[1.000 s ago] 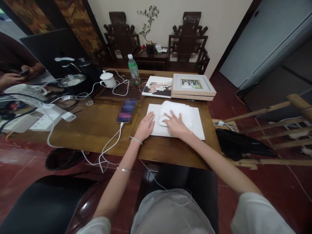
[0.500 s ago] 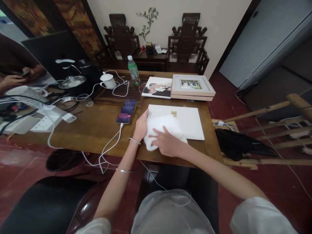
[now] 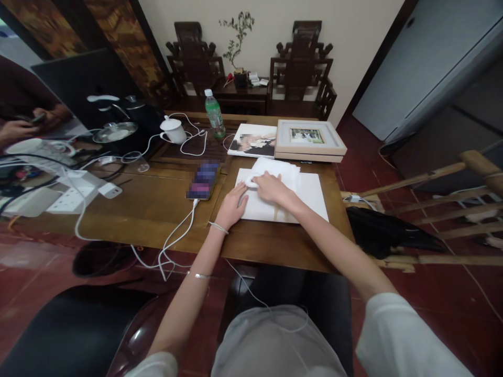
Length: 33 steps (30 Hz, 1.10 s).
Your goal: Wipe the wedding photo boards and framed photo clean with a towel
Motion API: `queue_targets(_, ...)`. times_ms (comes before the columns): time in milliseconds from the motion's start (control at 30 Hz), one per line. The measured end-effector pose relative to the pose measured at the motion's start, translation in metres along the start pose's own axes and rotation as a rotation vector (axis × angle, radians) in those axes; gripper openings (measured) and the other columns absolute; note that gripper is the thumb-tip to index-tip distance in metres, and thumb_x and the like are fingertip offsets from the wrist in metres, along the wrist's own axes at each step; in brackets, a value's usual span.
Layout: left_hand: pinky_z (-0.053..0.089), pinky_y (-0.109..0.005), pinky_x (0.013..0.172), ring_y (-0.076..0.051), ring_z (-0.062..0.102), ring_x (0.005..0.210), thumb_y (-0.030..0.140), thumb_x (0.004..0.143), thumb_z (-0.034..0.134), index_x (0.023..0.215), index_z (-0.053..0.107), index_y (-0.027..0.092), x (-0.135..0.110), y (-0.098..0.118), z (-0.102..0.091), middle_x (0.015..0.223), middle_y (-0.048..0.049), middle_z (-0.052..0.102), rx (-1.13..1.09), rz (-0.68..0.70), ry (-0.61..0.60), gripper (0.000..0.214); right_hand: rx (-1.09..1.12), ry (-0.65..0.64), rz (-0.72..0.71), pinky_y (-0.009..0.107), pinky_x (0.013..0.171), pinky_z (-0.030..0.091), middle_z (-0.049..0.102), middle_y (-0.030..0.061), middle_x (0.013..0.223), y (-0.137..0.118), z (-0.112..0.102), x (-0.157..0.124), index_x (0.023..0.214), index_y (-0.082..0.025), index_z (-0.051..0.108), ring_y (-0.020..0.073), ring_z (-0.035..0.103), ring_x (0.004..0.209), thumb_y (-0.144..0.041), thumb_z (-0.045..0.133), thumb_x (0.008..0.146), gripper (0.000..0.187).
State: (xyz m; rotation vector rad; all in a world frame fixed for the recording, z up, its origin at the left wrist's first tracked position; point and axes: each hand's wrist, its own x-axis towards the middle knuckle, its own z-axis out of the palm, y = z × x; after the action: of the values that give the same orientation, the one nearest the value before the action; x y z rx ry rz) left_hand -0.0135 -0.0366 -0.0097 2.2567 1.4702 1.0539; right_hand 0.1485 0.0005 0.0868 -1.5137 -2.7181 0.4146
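My right hand [image 3: 272, 189] presses a white fluffy cloth [image 3: 288, 172] down onto a flat white board [image 3: 312, 201], its fingers bunched into the fabric's left part. The cloth lies over the board's far edge. On the near part of the board a tan mark shows beside my right wrist. At the board's left edge rests my left hand [image 3: 232, 206], fingers stretched out and holding nothing, its fingertips close to the cloth. A bracelet circles that wrist.
Behind the board lie a photo panel [image 3: 251, 141] and stacked wooden picture frames [image 3: 310, 153]. Leftward are a charging phone [image 3: 203, 180], green bottle [image 3: 214, 114], lidded white cup [image 3: 173, 131], plastic cup [image 3: 135, 161], power strip [image 3: 74, 196] and cables. Another person's hands [image 3: 23, 128] hold a phone.
My right hand has pushed the cloth away from me, from the board's near left to its far edge. My left hand has shifted slightly, its fingers now pointing more to the right.
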Motion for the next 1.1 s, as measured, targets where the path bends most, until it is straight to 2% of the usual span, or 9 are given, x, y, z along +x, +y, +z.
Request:
queue_targets(233, 0.043, -0.042, 0.106, -0.027, 0.057, 0.118, 0.022, 0.09, 0.045, 0.115, 0.061, 0.011, 0.001, 0.002, -0.003, 0.121, -0.0149, 0.063, -0.008, 0.006, -0.007, 0.032, 0.028, 0.061, -0.044, 0.058, 0.097, 0.034, 0.062, 0.0143, 0.116, -0.019, 0.011, 0.036, 0.109, -0.02, 0.064, 0.0308, 0.052, 0.115, -0.013, 0.042, 0.085, 0.033)
queue_targets(333, 0.038, -0.043, 0.11, -0.027, 0.052, 0.126, 0.023, 0.09, 0.045, 0.119, 0.06, 0.01, 0.0, -0.002, -0.001, 0.13, -0.0162, 0.059, -0.012, -0.001, 0.001, 0.035, 0.023, 0.105, -0.018, 0.054, 0.098, 0.034, 0.061, 0.0147, 0.119, -0.007, 0.014, 0.032, 0.114, -0.02, 0.062, 0.0297, 0.054, 0.111, -0.013, 0.04, 0.086, 0.036)
queue_targets(433, 0.035, -0.046, 0.112, -0.028, 0.047, 0.131, 0.023, 0.091, 0.045, 0.12, 0.06, 0.009, -0.002, -0.005, 0.002, 0.135, -0.0173, 0.055, -0.026, 0.002, 0.013, 0.035, 0.014, 0.116, 0.036, 0.046, 0.094, 0.039, 0.065, 0.0152, 0.114, 0.018, 0.006, 0.02, 0.115, -0.018, 0.063, 0.0298, 0.057, 0.107, -0.009, 0.041, 0.082, 0.041)
queue_targets(600, 0.037, -0.048, 0.112, -0.027, 0.048, 0.13, 0.023, 0.091, 0.045, 0.12, 0.06, 0.012, -0.002, -0.007, 0.003, 0.134, -0.0148, 0.057, -0.034, 0.015, 0.02, 0.034, -0.013, 0.135, 0.119, 0.037, 0.091, 0.042, 0.069, 0.0133, 0.11, 0.08, -0.014, -0.018, 0.106, -0.016, 0.067, 0.0291, 0.059, 0.106, -0.002, 0.039, 0.078, 0.043)
queue_targets(733, 0.037, -0.048, 0.112, -0.027, 0.048, 0.131, 0.024, 0.091, 0.044, 0.12, 0.059, 0.011, -0.002, -0.007, 0.003, 0.134, -0.016, 0.056, -0.013, 0.027, 0.019, 0.035, -0.054, 0.156, 0.195, 0.049, 0.095, 0.039, 0.066, 0.0198, 0.114, 0.105, -0.005, -0.062, 0.111, -0.011, 0.064, 0.0339, 0.058, 0.11, 0.0, 0.035, 0.076, 0.047)
queue_targets(833, 0.037, -0.048, 0.112, -0.028, 0.047, 0.131, 0.023, 0.091, 0.044, 0.12, 0.059, 0.011, -0.003, -0.008, 0.004, 0.135, -0.0166, 0.056, -0.006, 0.024, 0.017, 0.035, -0.116, 0.168, 0.192, 0.062, 0.101, 0.03, 0.058, 0.0257, 0.125, 0.092, 0.015, -0.099, 0.114, -0.008, 0.062, 0.0375, 0.049, 0.124, -0.001, 0.037, 0.074, 0.047)
queue_targets(900, 0.037, -0.048, 0.112, -0.028, 0.047, 0.131, 0.022, 0.091, 0.044, 0.12, 0.059, 0.011, -0.003, -0.008, 0.004, 0.135, -0.0168, 0.056, -0.006, 0.022, 0.02, 0.034, -0.151, 0.162, 0.119, 0.065, 0.105, 0.025, 0.051, 0.0269, 0.134, 0.075, 0.028, -0.126, 0.111, -0.007, 0.062, 0.0369, 0.038, 0.134, 0.0, 0.037, 0.073, 0.046)
queue_targets(1000, 0.036, -0.049, 0.112, -0.027, 0.047, 0.131, 0.023, 0.091, 0.044, 0.12, 0.059, 0.011, -0.003, -0.007, 0.004, 0.135, -0.0161, 0.056, -0.012, 0.02, 0.023, 0.034, -0.109, 0.113, -0.033, 0.064, 0.109, 0.022, 0.049, 0.0211, 0.139, 0.053, 0.036, -0.163, 0.103, -0.011, 0.065, 0.0333, 0.028, 0.14, 0.002, 0.036, 0.07, 0.045)
queue_targets(1100, 0.036, -0.048, 0.112, -0.027, 0.047, 0.131, 0.023, 0.091, 0.044, 0.12, 0.059, 0.012, -0.003, -0.007, 0.004, 0.135, -0.0155, 0.055, -0.023, 0.019, 0.022, 0.035, -0.029, 0.068, -0.11, 0.063, 0.111, 0.02, 0.05, 0.0172, 0.139, 0.052, 0.033, -0.182, 0.098, -0.015, 0.066, 0.03, 0.03, 0.14, 0.002, 0.036, 0.068, 0.046)
